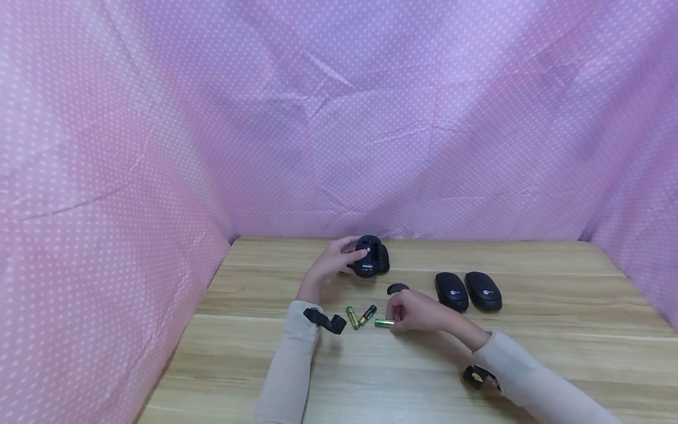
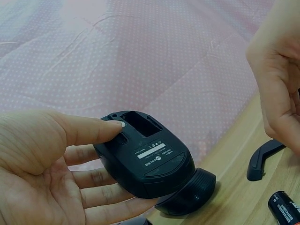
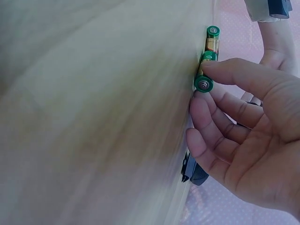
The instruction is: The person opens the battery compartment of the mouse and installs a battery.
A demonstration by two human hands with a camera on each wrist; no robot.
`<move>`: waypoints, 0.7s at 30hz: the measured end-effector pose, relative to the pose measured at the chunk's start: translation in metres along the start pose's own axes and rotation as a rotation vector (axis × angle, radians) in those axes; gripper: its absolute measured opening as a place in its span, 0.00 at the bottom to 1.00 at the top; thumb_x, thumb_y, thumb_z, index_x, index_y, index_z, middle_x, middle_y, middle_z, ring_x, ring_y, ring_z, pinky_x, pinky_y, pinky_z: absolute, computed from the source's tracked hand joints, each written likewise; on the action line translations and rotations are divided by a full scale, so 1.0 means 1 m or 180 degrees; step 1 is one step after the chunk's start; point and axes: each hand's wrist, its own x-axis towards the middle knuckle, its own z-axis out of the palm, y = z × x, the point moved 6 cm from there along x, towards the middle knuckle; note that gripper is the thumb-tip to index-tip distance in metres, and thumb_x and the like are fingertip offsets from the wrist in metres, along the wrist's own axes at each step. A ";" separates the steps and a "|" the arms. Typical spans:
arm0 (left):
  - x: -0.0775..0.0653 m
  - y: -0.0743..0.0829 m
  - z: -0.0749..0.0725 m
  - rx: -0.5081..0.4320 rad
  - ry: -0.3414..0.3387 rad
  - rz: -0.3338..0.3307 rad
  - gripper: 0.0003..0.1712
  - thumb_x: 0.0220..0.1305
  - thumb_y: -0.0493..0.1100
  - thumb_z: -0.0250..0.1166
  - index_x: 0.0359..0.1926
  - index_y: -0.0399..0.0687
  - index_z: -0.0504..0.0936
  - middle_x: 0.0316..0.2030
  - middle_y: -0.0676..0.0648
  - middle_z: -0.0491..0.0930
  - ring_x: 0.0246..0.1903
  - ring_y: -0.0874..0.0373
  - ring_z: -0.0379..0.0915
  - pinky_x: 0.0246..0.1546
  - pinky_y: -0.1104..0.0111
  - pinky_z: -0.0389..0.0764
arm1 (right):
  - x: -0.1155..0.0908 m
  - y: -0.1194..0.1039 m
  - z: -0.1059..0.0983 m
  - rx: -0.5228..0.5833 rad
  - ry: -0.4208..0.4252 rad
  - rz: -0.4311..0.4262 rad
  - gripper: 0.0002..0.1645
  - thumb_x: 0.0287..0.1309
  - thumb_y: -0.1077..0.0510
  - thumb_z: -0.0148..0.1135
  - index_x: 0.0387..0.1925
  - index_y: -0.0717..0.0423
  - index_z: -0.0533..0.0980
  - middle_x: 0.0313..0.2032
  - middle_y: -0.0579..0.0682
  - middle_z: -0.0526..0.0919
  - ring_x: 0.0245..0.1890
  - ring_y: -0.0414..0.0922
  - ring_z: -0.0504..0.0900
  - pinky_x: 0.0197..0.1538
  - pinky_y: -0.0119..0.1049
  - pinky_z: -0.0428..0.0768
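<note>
My left hand [image 1: 339,259] holds a black computer mouse [image 2: 152,164], its underside turned toward me and its battery slot uncovered. The thumb presses on that underside while the other fingers support the mouse from below. Down at the table, my right hand [image 1: 415,310] pinches a green battery [image 3: 204,80] between thumb and fingertips. Left of it lie a second green battery [image 1: 352,318] and a black battery [image 1: 368,315]. A black curved cover [image 1: 397,288] rests just beyond the right hand.
Two black mice [image 1: 451,292] [image 1: 483,291] sit side by side on the wooden table [image 1: 551,341] at the right. Another black rounded object [image 2: 194,194] stands behind the held mouse. Pink dotted cloth [image 1: 339,147] surrounds the table's back and sides.
</note>
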 end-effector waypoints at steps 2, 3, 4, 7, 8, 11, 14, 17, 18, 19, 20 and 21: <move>0.000 0.000 0.000 0.0011 -0.0005 0.0007 0.31 0.71 0.41 0.63 0.71 0.36 0.69 0.62 0.31 0.77 0.52 0.45 0.83 0.40 0.60 0.89 | 0.000 0.002 -0.001 0.0005 -0.0002 -0.0003 0.07 0.49 0.67 0.74 0.28 0.55 0.82 0.25 0.41 0.78 0.24 0.32 0.73 0.29 0.25 0.75; 0.000 0.001 0.001 0.0008 -0.0004 -0.0002 0.31 0.71 0.41 0.63 0.71 0.36 0.68 0.62 0.31 0.76 0.52 0.45 0.82 0.40 0.60 0.89 | 0.000 0.003 -0.001 0.0015 -0.0006 -0.0016 0.07 0.49 0.67 0.73 0.28 0.55 0.81 0.25 0.41 0.78 0.24 0.32 0.73 0.30 0.26 0.75; 0.000 0.000 0.001 0.0010 -0.0003 -0.0014 0.31 0.71 0.41 0.63 0.71 0.36 0.68 0.63 0.31 0.76 0.53 0.44 0.82 0.40 0.60 0.89 | 0.000 0.004 -0.002 0.0036 -0.0013 -0.0043 0.07 0.48 0.67 0.72 0.28 0.55 0.81 0.25 0.41 0.78 0.25 0.32 0.74 0.30 0.26 0.76; 0.001 -0.001 0.001 -0.0008 -0.0002 -0.0062 0.30 0.72 0.40 0.63 0.71 0.38 0.69 0.64 0.32 0.76 0.55 0.42 0.81 0.40 0.60 0.89 | -0.001 0.005 -0.005 0.0155 -0.0051 -0.0048 0.07 0.49 0.67 0.70 0.30 0.54 0.82 0.27 0.41 0.79 0.26 0.33 0.75 0.30 0.27 0.77; 0.002 -0.002 0.001 -0.0013 -0.0003 -0.0075 0.30 0.72 0.39 0.62 0.71 0.39 0.69 0.64 0.32 0.76 0.56 0.42 0.80 0.40 0.60 0.89 | -0.001 0.006 -0.006 0.0214 -0.0064 -0.0053 0.07 0.50 0.67 0.70 0.31 0.54 0.82 0.27 0.42 0.80 0.26 0.34 0.76 0.31 0.27 0.78; 0.004 -0.003 0.001 -0.0030 -0.0017 -0.0105 0.29 0.72 0.39 0.62 0.71 0.39 0.69 0.65 0.33 0.75 0.55 0.43 0.80 0.39 0.61 0.89 | -0.001 0.005 -0.013 0.0361 -0.0057 -0.0054 0.06 0.53 0.67 0.68 0.33 0.57 0.82 0.29 0.46 0.83 0.28 0.36 0.79 0.32 0.28 0.81; 0.005 -0.004 0.001 -0.0032 -0.0054 -0.0111 0.29 0.73 0.38 0.62 0.71 0.38 0.69 0.64 0.32 0.75 0.54 0.45 0.81 0.40 0.61 0.89 | 0.000 0.003 -0.025 0.0439 0.0031 -0.0107 0.05 0.57 0.67 0.67 0.37 0.61 0.82 0.31 0.50 0.85 0.30 0.37 0.81 0.35 0.29 0.83; 0.006 -0.003 0.001 -0.0041 -0.0085 -0.0122 0.29 0.73 0.39 0.62 0.72 0.39 0.68 0.64 0.31 0.75 0.52 0.46 0.81 0.41 0.60 0.89 | 0.001 0.004 -0.037 0.0455 0.0155 -0.0100 0.06 0.61 0.65 0.67 0.40 0.62 0.83 0.34 0.53 0.86 0.32 0.39 0.81 0.37 0.30 0.83; 0.006 -0.003 0.001 -0.0052 -0.0094 -0.0135 0.29 0.73 0.39 0.62 0.72 0.39 0.68 0.64 0.31 0.75 0.51 0.46 0.82 0.41 0.60 0.89 | 0.002 0.005 -0.042 0.0471 0.0198 -0.0077 0.06 0.62 0.65 0.67 0.40 0.62 0.83 0.35 0.53 0.87 0.33 0.39 0.81 0.36 0.30 0.83; 0.006 -0.003 0.002 -0.0062 -0.0098 -0.0145 0.29 0.73 0.39 0.61 0.72 0.39 0.68 0.64 0.31 0.75 0.51 0.46 0.82 0.41 0.59 0.89 | 0.002 0.006 -0.046 0.0502 0.0234 -0.0043 0.06 0.63 0.65 0.66 0.41 0.62 0.83 0.36 0.55 0.87 0.33 0.40 0.81 0.36 0.31 0.83; 0.007 -0.004 0.002 -0.0070 -0.0097 -0.0163 0.29 0.73 0.39 0.62 0.72 0.39 0.68 0.63 0.31 0.75 0.50 0.47 0.82 0.41 0.59 0.90 | 0.003 0.007 -0.049 0.0500 0.0282 0.0008 0.06 0.64 0.64 0.66 0.42 0.61 0.83 0.36 0.54 0.87 0.33 0.41 0.81 0.35 0.31 0.83; 0.007 -0.004 0.002 -0.0078 -0.0094 -0.0171 0.29 0.73 0.39 0.62 0.72 0.39 0.69 0.63 0.31 0.76 0.49 0.47 0.82 0.42 0.59 0.90 | 0.004 0.008 -0.053 0.0498 0.0349 0.0003 0.06 0.64 0.64 0.66 0.42 0.61 0.83 0.36 0.55 0.87 0.34 0.41 0.81 0.35 0.31 0.83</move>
